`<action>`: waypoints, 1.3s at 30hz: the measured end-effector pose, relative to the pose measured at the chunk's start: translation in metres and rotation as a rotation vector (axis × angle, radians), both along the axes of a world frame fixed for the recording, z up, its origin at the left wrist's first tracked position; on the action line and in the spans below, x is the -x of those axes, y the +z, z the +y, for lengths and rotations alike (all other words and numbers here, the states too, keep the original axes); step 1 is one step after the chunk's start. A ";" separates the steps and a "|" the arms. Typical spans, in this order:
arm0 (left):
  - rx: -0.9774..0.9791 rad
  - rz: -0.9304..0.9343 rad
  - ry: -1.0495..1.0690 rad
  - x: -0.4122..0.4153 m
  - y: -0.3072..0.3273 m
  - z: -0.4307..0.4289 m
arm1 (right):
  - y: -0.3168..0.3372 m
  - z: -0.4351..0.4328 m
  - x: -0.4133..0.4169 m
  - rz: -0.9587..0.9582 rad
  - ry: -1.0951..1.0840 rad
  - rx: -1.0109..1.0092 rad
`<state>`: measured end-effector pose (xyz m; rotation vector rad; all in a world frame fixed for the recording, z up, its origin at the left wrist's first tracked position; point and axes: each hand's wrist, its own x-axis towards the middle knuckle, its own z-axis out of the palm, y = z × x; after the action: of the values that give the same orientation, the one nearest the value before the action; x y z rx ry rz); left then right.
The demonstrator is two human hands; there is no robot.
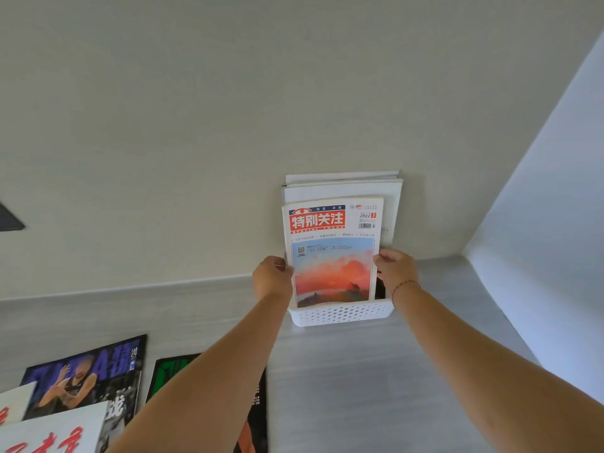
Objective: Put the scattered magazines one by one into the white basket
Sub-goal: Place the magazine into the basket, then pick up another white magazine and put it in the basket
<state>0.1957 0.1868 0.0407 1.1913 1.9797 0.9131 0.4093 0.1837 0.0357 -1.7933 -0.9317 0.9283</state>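
A white perforated basket (340,316) stands on the grey table against the wall. A magazine with a red title block and an orange sunset cover (331,256) stands upright in it, its lower end inside the rim. My left hand (273,277) grips its left edge and my right hand (395,269) grips its right edge. Behind it, white-backed magazines (343,188) stand taller in the same basket. Loose on the table at the lower left lie a blue-titled magazine (88,377), a black and green one (170,371) partly under my left arm, and a white one with red characters (52,433).
The grey wood-grain table (359,387) runs to a wall behind and a side wall (539,240) at the right, forming a corner just right of the basket. A dark object (9,219) is fixed to the wall at the far left.
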 end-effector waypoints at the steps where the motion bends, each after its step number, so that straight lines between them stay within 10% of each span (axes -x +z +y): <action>1: -0.002 0.018 -0.026 0.001 0.000 0.001 | 0.001 0.000 0.001 -0.006 -0.007 0.002; 12: 0.087 -0.144 -0.026 0.005 0.003 0.013 | -0.002 -0.015 0.023 -0.099 0.085 0.211; 23: -0.001 -0.162 0.037 0.077 -0.010 -0.058 | 0.018 -0.076 0.101 -0.187 -0.092 -0.210; 39: 0.121 0.047 0.157 0.330 -0.051 -0.188 | -0.036 -0.170 0.349 0.164 0.359 0.320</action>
<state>-0.1344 -0.0010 -0.0098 1.0097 2.1585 0.8356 0.0603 0.0138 -0.0002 -1.8057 -1.0650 1.5001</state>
